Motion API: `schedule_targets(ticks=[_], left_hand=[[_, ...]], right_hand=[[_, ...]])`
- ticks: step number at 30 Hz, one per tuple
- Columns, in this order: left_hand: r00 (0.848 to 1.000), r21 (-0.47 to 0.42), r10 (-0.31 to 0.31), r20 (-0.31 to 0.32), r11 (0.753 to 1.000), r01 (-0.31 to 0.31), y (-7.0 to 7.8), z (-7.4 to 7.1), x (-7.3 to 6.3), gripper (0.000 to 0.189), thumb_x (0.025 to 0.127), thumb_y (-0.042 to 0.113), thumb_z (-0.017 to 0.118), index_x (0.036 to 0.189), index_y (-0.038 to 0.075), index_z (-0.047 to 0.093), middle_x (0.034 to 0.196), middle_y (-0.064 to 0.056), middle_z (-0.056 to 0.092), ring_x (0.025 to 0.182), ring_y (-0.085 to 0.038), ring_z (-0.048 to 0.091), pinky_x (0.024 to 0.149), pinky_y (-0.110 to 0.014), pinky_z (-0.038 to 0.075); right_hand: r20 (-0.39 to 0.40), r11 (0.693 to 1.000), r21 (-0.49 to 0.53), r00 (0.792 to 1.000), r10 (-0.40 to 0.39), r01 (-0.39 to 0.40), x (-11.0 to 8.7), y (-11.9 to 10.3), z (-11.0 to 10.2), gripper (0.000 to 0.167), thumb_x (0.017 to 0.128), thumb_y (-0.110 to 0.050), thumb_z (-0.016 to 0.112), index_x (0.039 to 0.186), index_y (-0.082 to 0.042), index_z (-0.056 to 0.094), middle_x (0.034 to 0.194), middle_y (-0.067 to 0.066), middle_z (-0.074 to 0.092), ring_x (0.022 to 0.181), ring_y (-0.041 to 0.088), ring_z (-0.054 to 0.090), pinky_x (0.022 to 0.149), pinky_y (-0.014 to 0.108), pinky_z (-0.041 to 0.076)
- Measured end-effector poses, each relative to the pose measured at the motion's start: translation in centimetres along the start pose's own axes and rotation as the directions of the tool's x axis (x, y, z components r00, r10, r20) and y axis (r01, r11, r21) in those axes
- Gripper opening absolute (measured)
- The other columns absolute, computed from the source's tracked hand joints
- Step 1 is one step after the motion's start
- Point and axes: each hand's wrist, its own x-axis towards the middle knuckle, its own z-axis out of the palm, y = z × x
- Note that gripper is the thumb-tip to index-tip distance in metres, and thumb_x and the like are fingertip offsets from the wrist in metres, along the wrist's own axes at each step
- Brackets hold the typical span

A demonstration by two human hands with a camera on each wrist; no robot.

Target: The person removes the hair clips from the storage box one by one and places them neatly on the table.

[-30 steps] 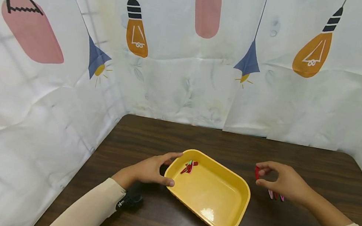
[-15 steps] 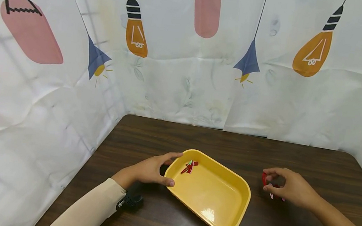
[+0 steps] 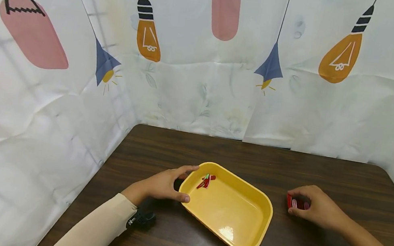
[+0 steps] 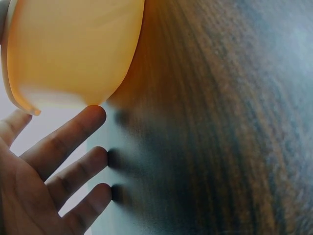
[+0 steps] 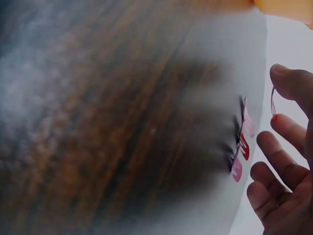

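Observation:
My left hand (image 3: 162,183) holds the left end of a yellow tray (image 3: 231,240), thumb at the near rim and index finger at the far one. In the left wrist view, fingertips meet the tray's end wall (image 4: 73,58). A small cluster of red hair clips (image 3: 205,182), with a bit of green, lies in the tray's left corner. Right of the tray, my right hand (image 3: 317,205) pinches a red hair clip (image 5: 273,102) between thumb and index finger. Below these fingers, a pink clip (image 5: 249,120), a red clip (image 5: 244,147) and another pink clip (image 5: 237,171) lie in a row on the table.
The dark wood-grain table (image 3: 180,145) extends around the tray on all sides. A white curtain (image 3: 192,98) printed with lamps hangs behind and at the left. A dark wrist strap (image 3: 140,219) sits on the left forearm.
My right hand has moved right and slightly down, taking the pinched red clip over beside the row of clips on the table. My left hand and the tray have stayed in place.

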Motion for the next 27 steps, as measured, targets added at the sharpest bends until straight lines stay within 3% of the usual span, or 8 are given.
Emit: schedule_targets(ticks=[7, 27], left_hand=[[1.000, -0.001, -0.006, -0.003, 1.000, 0.006, 0.01, -0.03, 0.00, 0.095, 0.081, 0.052, 0.084, 0.157, 0.050, 0.026, 0.129, 0.010, 0.064, 0.122, -0.016, 0.058, 0.107, -0.057, 0.040], [1.000, -0.019, 0.009, 0.008, 1.000, -0.009, -0.02, -0.04, -0.04, 0.096, 0.081, 0.054, 0.083, 0.158, 0.049, 0.026, 0.125, 0.014, 0.065, 0.119, -0.013, 0.058, 0.107, -0.055, 0.040]], right_hand=[[-0.010, 0.999, -0.023, 1.000, -0.026, 0.026, -0.26, 0.42, 0.48, 0.047, 0.081, -0.041, 0.088, 0.117, -0.014, 0.074, 0.120, 0.006, 0.067, 0.114, 0.038, 0.056, 0.087, 0.058, 0.052], [0.031, 0.999, 0.003, 0.999, 0.034, -0.034, -0.50, 0.13, 0.59, 0.049, 0.080, -0.042, 0.088, 0.118, -0.014, 0.074, 0.133, 0.017, 0.059, 0.125, 0.045, 0.043, 0.088, 0.064, 0.050]])
